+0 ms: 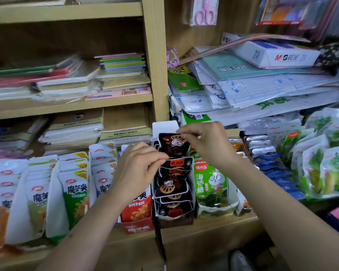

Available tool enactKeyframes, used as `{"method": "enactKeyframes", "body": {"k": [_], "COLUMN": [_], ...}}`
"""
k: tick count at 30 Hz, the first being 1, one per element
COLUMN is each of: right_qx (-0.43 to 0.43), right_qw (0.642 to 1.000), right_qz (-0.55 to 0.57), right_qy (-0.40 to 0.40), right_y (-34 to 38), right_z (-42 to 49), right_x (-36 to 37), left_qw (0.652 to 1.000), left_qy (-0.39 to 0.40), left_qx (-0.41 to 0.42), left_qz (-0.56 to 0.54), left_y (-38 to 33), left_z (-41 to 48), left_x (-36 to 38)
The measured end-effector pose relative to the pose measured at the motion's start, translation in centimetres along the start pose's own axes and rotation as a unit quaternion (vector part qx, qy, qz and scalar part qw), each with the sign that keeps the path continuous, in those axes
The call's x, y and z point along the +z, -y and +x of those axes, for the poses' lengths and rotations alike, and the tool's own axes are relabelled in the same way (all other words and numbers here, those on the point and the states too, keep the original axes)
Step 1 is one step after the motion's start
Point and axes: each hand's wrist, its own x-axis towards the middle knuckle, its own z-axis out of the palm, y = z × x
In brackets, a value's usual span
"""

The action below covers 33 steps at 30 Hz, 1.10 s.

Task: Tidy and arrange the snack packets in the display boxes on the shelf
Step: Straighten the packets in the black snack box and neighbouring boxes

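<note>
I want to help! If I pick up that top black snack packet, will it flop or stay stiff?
Probably floppy: the black packet looks thin and flat. Likely light: the right hand and left hand only pinch its edges. Its shiny film may slip.

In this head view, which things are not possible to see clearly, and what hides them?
Head view:
1. Print on red packet: left hand and forearm cover it.
2. Left hand's grip: curled fingers hide which of the black packets it pinches.
3. Pink scissors: top edge cuts the blades.
4. Far-left orange packets: blurred.
</note>
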Motion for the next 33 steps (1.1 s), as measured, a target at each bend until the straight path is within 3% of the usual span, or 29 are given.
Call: {"method": "enactKeyframes", "body": {"k": [2,4,7,9,13,16,19,23,26,33], "right_qx": [-0.047,-0.048,0.019,0.061,0.062,-0.002,-0.065,-0.102,-0.115,-0.13], "right_qw": [0.998,0.993,0.975,0.964,0.984,0.994,0.98,0.927,0.917,0.962], "right_qz": [-0.039,-0.065,-0.032,-0.008,0.024,0.018,-0.055,-0.227,-0.278,-0.163], "right_qy": [0.008,0.082,0.22,0.258,0.167,0.105,0.181,0.281,0.262,0.176], "right_y": [0.1,0.1,-0.2,-0.6,-0.4,0.9,1.9,1.5,0.9,-0.6], "right_z": [0.0,0.1,0.2,0.3,-1.6,-3.4,-5.0,-6.4,-6.5,-6.7], "right_x": [0.4,1.3,1.8,1.5,0.7,0.0,-0.2,1.5,2.7,3.2], "left_qw": [1.0,1.0,1.0,0.999,0.996,0.993,0.994,0.994,0.994,0.997], "left_qy": [-0.003,-0.013,-0.019,-0.02,-0.019,-0.019,-0.008,-0.005,-0.008,-0.052], "left_qx": [0.003,0.004,-0.017,-0.043,-0.091,-0.117,-0.096,-0.088,-0.09,-0.031], "left_qz": [-0.012,-0.018,-0.013,-0.016,-0.003,0.024,0.053,0.063,0.056,0.037], "left_y": [-0.1,-0.2,-0.3,-0.4,-0.2,-0.3,-0.5,-0.6,-0.5,-0.9], "left_z": [-0.1,-0.1,0.0,0.2,0.6,0.7,0.3,-0.6,-1.0,-1.7], "left_x": [0.0,-0.1,-0.1,0.0,0.0,-0.2,-0.4,-0.6,-0.7,-1.2]}}
